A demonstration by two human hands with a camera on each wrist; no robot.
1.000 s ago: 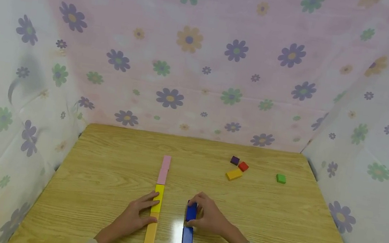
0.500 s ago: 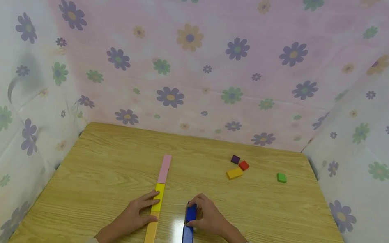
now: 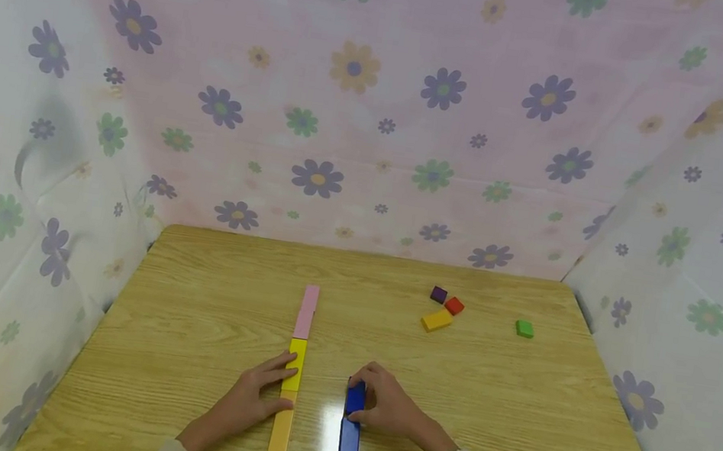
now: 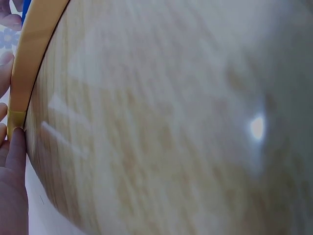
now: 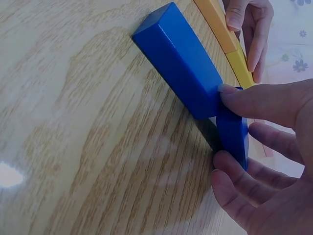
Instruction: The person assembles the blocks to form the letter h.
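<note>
One blue block [image 3: 355, 400] pinched between thumb and fingers of right hand [image 3: 389, 407]; yellow block [image 3: 299, 364] against left hand [image 3: 250, 399], fingers extended.

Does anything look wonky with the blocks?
Yes, a little: the held blue block in the right hand isn't lined up with the nearer blue block. The right wrist view shows their edges offset. Nothing looks spilled or broken.
</note>
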